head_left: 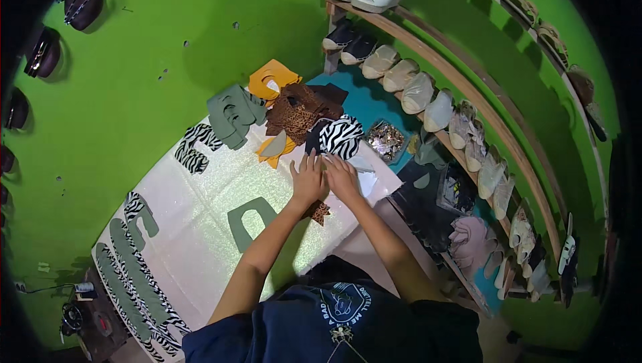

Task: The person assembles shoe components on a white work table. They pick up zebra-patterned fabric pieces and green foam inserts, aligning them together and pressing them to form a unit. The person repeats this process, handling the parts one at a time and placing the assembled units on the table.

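Observation:
At the far right part of the pale, glittery table sheet, my left hand [307,179] lies with its fingers stretched out and spread. Close beside it, my right hand [342,177] reaches forward with extended fingers, its fingertips at some small white pieces partly hidden by the hand. Just beyond both hands are a zebra-print piece [342,137] and a black piece [312,137]. A leopard-print scrap [319,213] pokes out between my forearms. Left of my left hand sit a yellow piece [273,159] and a grey-green half-round [274,144].
Stacks of cut pieces lie at the back: grey-green [234,117], yellow [286,74], brown leopard-print [293,109]. A grey-green frame-shaped piece [239,228] is left of my forearm; strips line the left edge. A clear box of metal fittings [386,141] and shoe racks [468,62] stand right.

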A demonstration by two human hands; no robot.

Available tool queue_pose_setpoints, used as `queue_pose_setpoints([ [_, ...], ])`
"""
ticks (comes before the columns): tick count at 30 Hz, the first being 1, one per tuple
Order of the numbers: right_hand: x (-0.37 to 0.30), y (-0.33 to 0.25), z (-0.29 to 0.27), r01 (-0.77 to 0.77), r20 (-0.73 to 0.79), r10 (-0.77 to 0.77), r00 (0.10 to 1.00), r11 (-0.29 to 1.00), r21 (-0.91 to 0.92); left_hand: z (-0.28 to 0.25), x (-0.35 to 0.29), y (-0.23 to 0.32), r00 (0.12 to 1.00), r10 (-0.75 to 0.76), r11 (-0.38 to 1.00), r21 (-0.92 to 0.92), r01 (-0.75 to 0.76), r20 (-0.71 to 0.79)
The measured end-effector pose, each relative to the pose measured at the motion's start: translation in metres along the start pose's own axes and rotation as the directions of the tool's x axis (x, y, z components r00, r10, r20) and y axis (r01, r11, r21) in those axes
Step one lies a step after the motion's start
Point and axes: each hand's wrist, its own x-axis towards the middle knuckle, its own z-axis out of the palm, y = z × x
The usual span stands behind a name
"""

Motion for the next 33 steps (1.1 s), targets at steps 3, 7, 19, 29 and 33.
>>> queue_pose_setpoints([
  [3, 0.016, 0.020, -0.004, 0.049, -0.011, -0.050, 0.999, 0.998, -0.043, 0.007, 0.020, 0.005, 0.999, -0.026, 1.000, -0.015, 0.027, 0.027],
  [7, 0.040, 0.048, -0.009, 0.083, 0.051, -0.077, 0.996, 0.990, -0.113, 0.016, 0.040, 0.007, 1.000, -0.026, 1.000, 0.016, 0.026, 0.002],
  [19, 0.100, 0.084, -0.015, 0.344, 0.247, -0.279, 0.928, 0.896, -0.281, 0.034, 0.077, 0.007, 0.996, -0.064, 0.997, 0.030, 0.066, -0.068],
  [29, 0.101, 0.083, -0.011, 0.401, 0.129, -0.380, 0.916, 0.879, -0.257, 0.032, 0.084, 0.008, 0.993, -0.092, 0.995, -0.034, 0.089, -0.076],
  [33, 0.088, 0.085, -0.018, 0.409, 0.125, -0.390, 0.912, 0.881, -0.238, 0.031, 0.081, 0.009, 0.988, -0.066, 0.994, -0.094, 0.053, -0.141],
])
